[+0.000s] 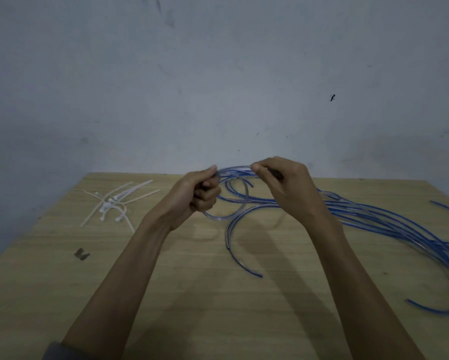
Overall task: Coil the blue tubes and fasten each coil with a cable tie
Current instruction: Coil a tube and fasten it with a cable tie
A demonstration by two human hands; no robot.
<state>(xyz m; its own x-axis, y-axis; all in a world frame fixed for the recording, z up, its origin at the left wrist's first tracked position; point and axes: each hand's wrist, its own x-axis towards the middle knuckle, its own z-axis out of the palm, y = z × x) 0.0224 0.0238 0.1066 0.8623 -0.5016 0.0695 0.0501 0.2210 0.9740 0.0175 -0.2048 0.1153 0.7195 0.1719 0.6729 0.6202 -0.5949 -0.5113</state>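
We see the left hand [201, 192] fisted round a small loop of tube [233, 215] and the right hand [283, 185] pinching the same tube between thumb and fingers, both raised near the table's [62, 268] far edge. The other tubes [389, 224] trail to the right edge; the ties [114, 203] lie by the far-left corner. Risk: springy tube could uncoil if the fist loosens, or snag the loose strands.
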